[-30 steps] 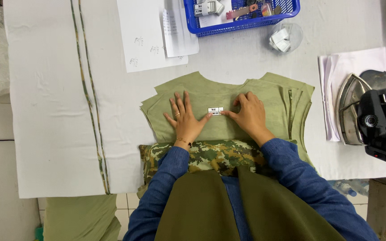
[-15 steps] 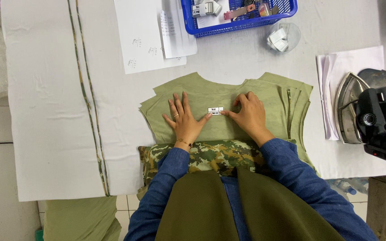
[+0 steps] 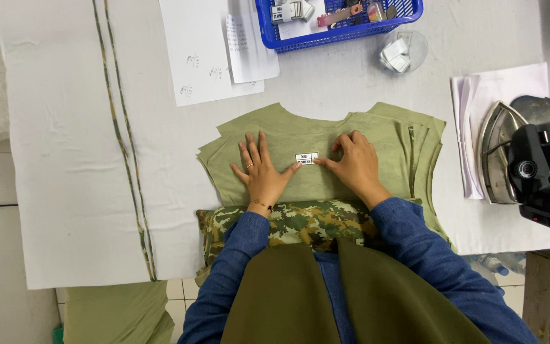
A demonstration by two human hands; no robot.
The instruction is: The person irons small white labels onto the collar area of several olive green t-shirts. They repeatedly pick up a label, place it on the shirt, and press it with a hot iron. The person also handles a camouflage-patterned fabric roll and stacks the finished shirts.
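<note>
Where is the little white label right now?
In the head view, the small white label lies on the stack of olive-green fabric pieces, mid-table, between the left hand and the right hand.

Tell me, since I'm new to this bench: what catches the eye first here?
Mid-table, the left hand lies flat on a stack of olive fabric pieces, and the right hand pinches at a small white label lying on it. A black iron rests at the table's right edge. A blue basket of small items sits at the far edge, with paper sheets to its left.
</note>
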